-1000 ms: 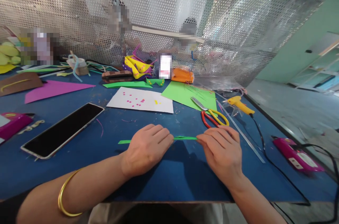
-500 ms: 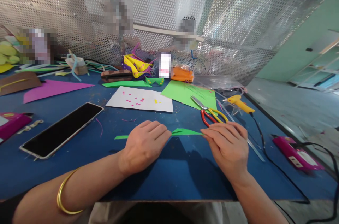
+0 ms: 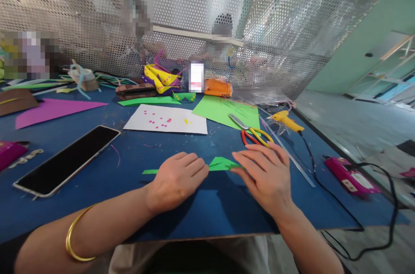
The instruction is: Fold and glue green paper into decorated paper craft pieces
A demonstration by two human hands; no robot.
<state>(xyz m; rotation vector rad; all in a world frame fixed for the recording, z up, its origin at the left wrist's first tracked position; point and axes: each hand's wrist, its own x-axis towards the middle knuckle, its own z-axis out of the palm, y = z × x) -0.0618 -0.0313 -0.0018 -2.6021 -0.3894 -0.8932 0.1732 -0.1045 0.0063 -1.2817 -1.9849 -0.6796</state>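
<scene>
A folded bright green strip (image 3: 221, 164), paper or thin foam, stretches between my hands just above the table's front part. My left hand (image 3: 181, 181) is closed around its middle, back of the hand up, and the strip's narrow left end sticks out past the wrist side. My right hand (image 3: 266, 174) has its thumb and fingertips at the strip's right end, which lies between them; the fingers are fairly loose. Just beyond the right fingers lie scissors (image 3: 249, 129) with one red and one yellow handle, partly resting on a light green sheet (image 3: 223, 112).
A white sheet (image 3: 165, 129) carries small pink and yellow pieces. The dark phone (image 3: 69, 159) lies left. At right are a yellow glue gun (image 3: 287, 121), its black cord and a magenta power strip (image 3: 352, 176). Yellow and green dotted craft pieces (image 3: 162, 77) stand before the perforated screen.
My right hand has come closer to my left, and its fingers have loosened. The green strip between them now bulges upward. The whole view has shifted slightly.
</scene>
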